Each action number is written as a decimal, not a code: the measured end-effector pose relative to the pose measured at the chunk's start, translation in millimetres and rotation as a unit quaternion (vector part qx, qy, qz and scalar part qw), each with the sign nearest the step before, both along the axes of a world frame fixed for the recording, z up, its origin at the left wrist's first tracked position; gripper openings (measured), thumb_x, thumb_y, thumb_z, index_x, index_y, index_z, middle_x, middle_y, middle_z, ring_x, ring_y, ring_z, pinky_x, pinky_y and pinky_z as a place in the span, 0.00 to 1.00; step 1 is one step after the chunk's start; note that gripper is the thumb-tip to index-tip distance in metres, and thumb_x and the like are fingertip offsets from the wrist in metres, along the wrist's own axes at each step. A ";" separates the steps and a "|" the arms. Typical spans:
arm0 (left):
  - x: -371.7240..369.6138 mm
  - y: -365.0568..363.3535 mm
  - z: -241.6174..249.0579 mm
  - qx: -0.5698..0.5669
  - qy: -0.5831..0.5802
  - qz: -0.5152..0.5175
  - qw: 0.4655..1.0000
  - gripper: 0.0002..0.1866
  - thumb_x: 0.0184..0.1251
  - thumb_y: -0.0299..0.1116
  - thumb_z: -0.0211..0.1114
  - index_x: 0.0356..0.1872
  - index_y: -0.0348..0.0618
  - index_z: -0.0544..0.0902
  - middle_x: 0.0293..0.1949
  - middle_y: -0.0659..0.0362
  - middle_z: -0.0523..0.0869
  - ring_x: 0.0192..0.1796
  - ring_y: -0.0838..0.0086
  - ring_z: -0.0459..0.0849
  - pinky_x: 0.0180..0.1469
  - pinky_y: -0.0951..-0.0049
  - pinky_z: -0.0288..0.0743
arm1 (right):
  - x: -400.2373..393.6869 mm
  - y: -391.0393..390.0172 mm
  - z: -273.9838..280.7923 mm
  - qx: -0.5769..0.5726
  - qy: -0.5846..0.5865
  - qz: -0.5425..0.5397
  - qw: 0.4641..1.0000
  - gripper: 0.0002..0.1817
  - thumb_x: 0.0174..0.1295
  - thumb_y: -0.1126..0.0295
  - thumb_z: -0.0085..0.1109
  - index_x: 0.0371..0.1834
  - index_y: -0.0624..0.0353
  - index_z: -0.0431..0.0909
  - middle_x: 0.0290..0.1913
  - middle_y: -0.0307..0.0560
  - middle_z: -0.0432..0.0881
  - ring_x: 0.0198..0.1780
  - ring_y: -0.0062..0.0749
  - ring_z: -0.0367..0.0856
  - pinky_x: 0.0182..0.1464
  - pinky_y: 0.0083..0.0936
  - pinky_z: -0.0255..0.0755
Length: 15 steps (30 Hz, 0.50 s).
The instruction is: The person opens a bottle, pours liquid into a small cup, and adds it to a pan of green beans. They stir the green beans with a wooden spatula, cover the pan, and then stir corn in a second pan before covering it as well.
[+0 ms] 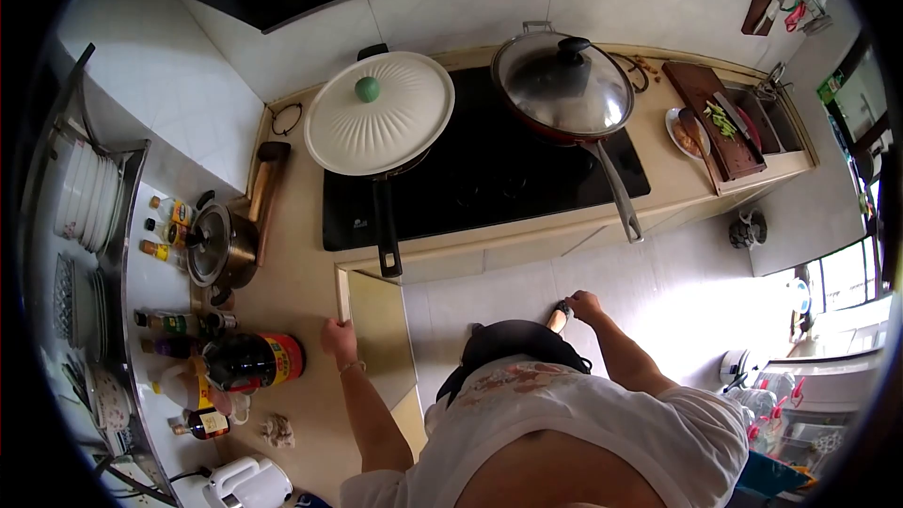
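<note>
My left hand (340, 342) is at the edge of the left counter, its fingers curled into a fist with nothing visible in them. Over the floor on the other side, my right hand (585, 307) has its fingers drawn in, and no object shows in it. A pan with a cream ribbed lid (395, 113) and green knob stands on the left of the black cooktop (461, 188). Its black handle (387, 226) points toward me, ahead of my left hand. On the right sits a wok with a shiny domed lid (564, 85) and a metal handle (616, 193).
A cutting board (710, 118) carries a knife and chopped greens beside a plate of food (685, 132) and the sink (776, 122). Along the left counter are a lidded pot (221, 245), a large dark bottle (254, 362), several smaller bottles and a white appliance (249, 484).
</note>
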State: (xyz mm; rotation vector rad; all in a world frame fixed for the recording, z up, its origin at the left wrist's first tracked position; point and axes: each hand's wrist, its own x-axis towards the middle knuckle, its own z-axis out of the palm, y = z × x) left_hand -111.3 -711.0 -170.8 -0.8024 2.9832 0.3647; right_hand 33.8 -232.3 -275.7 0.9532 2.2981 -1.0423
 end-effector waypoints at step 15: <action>0.4 -3.0 -6.2 -0.011 0.012 -0.010 1.000 0.10 0.42 0.38 0.63 0.21 0.44 0.77 0.24 0.54 0.80 0.29 0.59 0.79 0.30 0.62 0.72 | 5.4 1.3 -3.5 0.002 0.008 0.008 1.000 0.19 0.47 0.56 0.52 0.31 0.63 0.77 0.33 0.55 0.78 0.39 0.44 0.76 0.44 0.31 0.68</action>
